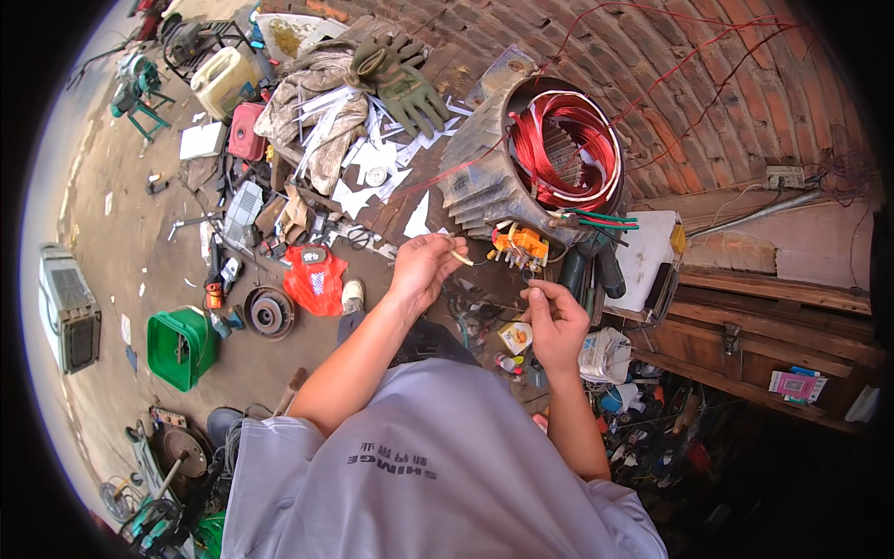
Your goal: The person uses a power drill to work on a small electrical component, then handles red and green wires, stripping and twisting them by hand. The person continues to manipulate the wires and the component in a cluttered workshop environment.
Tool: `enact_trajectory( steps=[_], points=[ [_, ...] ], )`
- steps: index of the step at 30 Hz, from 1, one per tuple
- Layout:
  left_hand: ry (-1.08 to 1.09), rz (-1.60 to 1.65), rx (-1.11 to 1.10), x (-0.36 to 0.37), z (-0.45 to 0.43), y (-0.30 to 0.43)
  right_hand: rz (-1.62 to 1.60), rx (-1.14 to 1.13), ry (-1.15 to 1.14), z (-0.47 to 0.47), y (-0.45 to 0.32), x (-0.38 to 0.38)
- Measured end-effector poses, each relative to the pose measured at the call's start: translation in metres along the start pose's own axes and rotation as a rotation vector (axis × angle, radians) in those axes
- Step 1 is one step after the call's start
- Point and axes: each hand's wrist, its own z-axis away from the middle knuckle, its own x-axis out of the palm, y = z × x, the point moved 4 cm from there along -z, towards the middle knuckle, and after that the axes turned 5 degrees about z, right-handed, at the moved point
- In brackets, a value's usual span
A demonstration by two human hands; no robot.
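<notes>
My left hand [426,269] pinches a pale sleeved wire [460,258], whose thin dark end points towards an orange terminal block [525,244]. That block, with metal studs along its lower side, sits at the base of a finned motor housing [475,178]. Just below the studs, the thumb and fingertips of my right hand [557,321] close on a small dark wire end [528,277], partly hidden by the fingers. Red enamelled windings [534,154] line the housing's open bore. Several green and red sleeved leads [602,220] stick out beneath the rim.
Green work gloves [405,87] and white paper scraps [363,192] lie left of the motor. Dark-handled tools [609,272] and a white box [646,258] are to its right. A brick wall [698,91] rises behind. On the floor are a green bucket [195,349] and a rotor-like wheel [269,312].
</notes>
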Motion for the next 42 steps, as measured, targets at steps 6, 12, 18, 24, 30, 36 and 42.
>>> enact_trajectory(
  steps=[6, 12, 18, 24, 30, 36, 42],
  points=[
    [0.023, 0.019, -0.108, -0.014, 0.0, 0.006, 0.023, 0.038, 0.011, 0.007, 0.012, 0.017],
    [-0.036, -0.267, -0.157, -0.019, 0.002, 0.017, 0.196, -0.071, -0.026, 0.013, 0.013, 0.027],
    [-0.226, -0.564, 0.065, -0.005, 0.019, 0.033, 0.289, -0.193, -0.099, 0.016, -0.006, 0.046],
    [-0.241, -1.006, 0.167, 0.019, 0.022, 0.041, 0.245, -0.17, -0.16, 0.018, -0.001, 0.06],
    [-0.284, -1.205, 0.114, 0.022, 0.032, 0.04, 0.259, -0.169, -0.184, 0.016, 0.006, 0.057],
    [-0.288, -1.108, 0.086, 0.023, 0.047, 0.035, 0.208, -0.167, -0.237, 0.014, 0.021, 0.059],
    [-0.226, -1.017, 0.086, 0.032, 0.043, 0.033, 0.138, -0.132, -0.264, 0.001, 0.033, 0.061]
  ],
)
